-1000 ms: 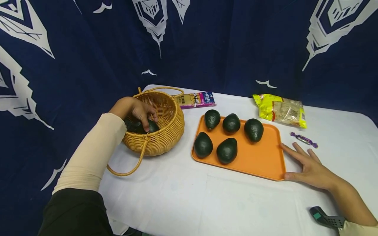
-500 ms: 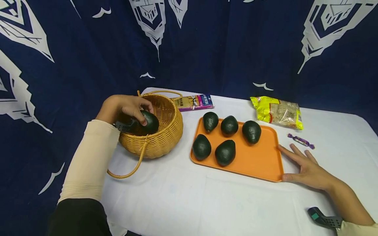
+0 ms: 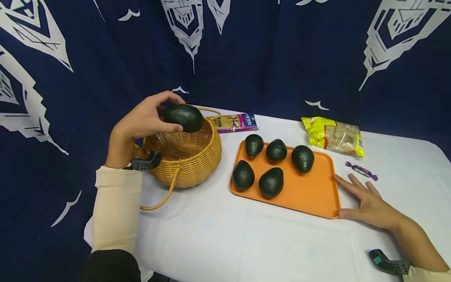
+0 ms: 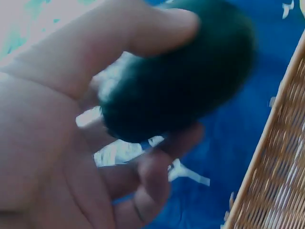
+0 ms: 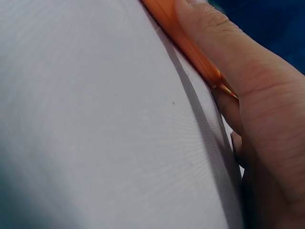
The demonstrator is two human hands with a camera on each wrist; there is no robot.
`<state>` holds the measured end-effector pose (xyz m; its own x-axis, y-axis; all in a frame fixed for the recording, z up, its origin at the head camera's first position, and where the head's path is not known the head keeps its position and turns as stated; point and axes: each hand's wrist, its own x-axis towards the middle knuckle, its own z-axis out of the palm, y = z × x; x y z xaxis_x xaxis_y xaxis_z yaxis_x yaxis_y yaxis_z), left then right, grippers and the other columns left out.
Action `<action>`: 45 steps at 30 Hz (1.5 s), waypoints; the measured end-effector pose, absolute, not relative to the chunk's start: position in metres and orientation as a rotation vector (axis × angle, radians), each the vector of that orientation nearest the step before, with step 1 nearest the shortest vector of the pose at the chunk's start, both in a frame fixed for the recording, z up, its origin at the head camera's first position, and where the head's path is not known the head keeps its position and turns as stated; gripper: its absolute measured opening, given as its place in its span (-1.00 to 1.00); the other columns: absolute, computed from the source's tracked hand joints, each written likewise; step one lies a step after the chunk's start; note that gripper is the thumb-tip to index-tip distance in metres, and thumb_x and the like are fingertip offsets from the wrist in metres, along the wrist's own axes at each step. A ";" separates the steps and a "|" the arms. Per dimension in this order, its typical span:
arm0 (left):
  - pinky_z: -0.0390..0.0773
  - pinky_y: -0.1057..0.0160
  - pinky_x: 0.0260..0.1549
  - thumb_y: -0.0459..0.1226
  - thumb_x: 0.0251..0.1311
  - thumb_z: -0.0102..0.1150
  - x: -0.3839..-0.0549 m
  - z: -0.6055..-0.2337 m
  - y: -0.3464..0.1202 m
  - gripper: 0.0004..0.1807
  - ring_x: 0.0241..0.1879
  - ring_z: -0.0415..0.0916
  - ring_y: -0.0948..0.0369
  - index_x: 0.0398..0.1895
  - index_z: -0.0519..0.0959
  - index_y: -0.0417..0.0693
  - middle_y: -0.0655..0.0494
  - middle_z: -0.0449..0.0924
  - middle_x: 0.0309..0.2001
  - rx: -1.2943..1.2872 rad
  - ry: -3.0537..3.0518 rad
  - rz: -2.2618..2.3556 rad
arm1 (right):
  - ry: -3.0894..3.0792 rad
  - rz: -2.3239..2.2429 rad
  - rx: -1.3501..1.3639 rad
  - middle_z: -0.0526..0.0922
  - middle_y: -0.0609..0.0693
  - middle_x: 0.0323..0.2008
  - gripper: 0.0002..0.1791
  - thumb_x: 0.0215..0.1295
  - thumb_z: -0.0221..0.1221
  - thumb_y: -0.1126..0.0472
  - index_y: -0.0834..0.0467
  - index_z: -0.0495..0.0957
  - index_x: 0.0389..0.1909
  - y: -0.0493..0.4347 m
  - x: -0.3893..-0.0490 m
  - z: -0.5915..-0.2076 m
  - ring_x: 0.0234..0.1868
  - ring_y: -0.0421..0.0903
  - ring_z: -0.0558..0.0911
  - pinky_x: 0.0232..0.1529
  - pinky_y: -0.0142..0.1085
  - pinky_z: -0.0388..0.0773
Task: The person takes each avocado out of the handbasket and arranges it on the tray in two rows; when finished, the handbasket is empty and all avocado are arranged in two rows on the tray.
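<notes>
My left hand (image 3: 146,117) grips a dark green avocado (image 3: 184,118) between thumb and fingers, above the wicker basket (image 3: 186,172). In the left wrist view the same avocado (image 4: 186,76) lies lengthwise in the grasp, with the basket's woven wall (image 4: 276,176) to the right. What I can see of the basket's inside is bare weave. An orange tray (image 3: 310,196) on the table carries several avocados (image 3: 271,182) toward its left and middle. Spread fingers of my right hand (image 3: 370,203) touch the tray's right edge; the right wrist view shows the thumb (image 5: 209,28) against the orange rim.
Behind the basket lies a purple and gold pasta packet (image 3: 236,122). A yellow packet with a see-through window (image 3: 332,136) sits behind the tray, and a purple wrapped candy (image 3: 361,170) is to its right. A dark blue patterned curtain (image 3: 246,58) hangs behind the white table (image 3: 282,243).
The left hand has risen out of the basket with the avocado in its grasp. My right hand stays at the tray's edge, and the avocados on the tray have not moved.
</notes>
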<state>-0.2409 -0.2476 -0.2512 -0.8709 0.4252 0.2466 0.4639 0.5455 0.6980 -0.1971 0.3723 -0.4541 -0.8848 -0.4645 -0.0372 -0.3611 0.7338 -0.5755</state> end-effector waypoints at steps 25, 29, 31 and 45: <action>0.52 0.42 -0.13 -0.24 -0.08 0.62 -0.156 -0.349 0.033 -0.28 -0.03 0.44 0.32 0.17 0.45 -0.05 0.12 0.45 0.10 -0.795 -2.064 -1.611 | 2.762 -0.886 -0.635 -0.22 0.53 0.50 0.17 0.08 0.50 0.04 0.10 0.00 0.61 0.374 -0.196 -0.455 0.46 0.48 -0.51 0.25 0.30 -0.76; 0.43 0.45 -0.06 -0.18 -0.04 0.61 -0.151 -0.379 0.061 -0.27 0.03 0.39 0.38 0.20 0.41 0.03 0.19 0.45 0.10 -0.683 -2.191 -1.603 | 2.756 -0.922 -0.677 -0.21 0.54 0.49 0.15 0.04 0.52 0.07 0.19 0.05 0.58 0.375 -0.196 -0.455 0.49 0.44 -0.48 0.27 0.25 -0.76; 0.40 0.44 -0.01 -0.16 -0.02 0.59 -0.149 -0.393 0.073 -0.28 0.06 0.38 0.42 0.20 0.40 0.06 0.23 0.44 0.11 -0.615 -2.260 -1.632 | 2.755 -0.930 -0.700 -0.16 0.54 0.49 0.15 0.03 0.52 0.09 0.16 0.07 0.58 0.375 -0.196 -0.455 0.51 0.41 -0.42 0.29 0.23 -0.76; 0.35 0.50 -0.05 -0.17 -0.03 0.59 -0.152 -0.436 0.127 -0.34 -0.02 0.40 0.45 0.10 0.39 0.15 0.33 0.37 0.02 -0.242 -2.427 -1.646 | 2.766 -0.929 -0.781 0.07 0.41 0.49 0.16 0.02 0.53 0.13 0.02 0.07 0.60 0.374 -0.201 -0.457 0.54 0.37 -0.28 0.30 0.24 -0.74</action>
<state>-0.1521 0.1270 -0.4362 -0.9670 0.0236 0.2538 0.2446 0.3669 0.8975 -0.2008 0.3739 -0.4569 -0.8594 -0.5090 0.0483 -0.4349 0.6780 -0.5926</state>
